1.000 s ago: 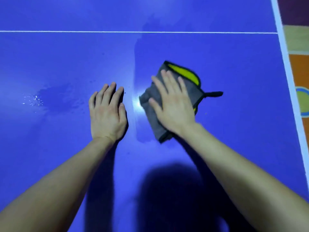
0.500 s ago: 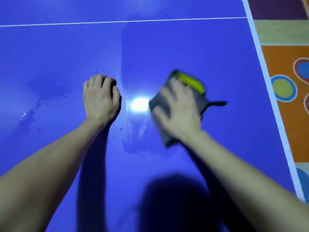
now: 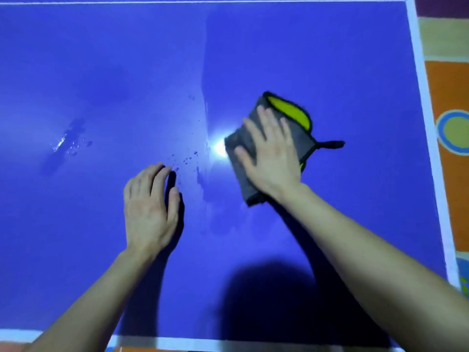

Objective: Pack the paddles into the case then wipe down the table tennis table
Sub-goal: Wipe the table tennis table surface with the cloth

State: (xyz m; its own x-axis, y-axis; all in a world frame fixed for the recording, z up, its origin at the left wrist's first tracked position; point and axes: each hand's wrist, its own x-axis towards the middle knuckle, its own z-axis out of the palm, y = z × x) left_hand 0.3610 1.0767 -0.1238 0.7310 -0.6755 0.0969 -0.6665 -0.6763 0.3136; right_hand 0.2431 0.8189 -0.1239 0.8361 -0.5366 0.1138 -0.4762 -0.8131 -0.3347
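On the blue tabletop (image 3: 330, 59), toward its right edge, we press a folded grey-and-yellow cloth (image 3: 247, 185) flat under our right hand (image 3: 271, 158), its grip slack, with fingers straight and spread, not curled round the fabric. Our left hand (image 3: 149, 209) rests palm-down on the surface nearby, grip loose and holding nothing. Droplets (image 3: 71, 143) glisten farther left.
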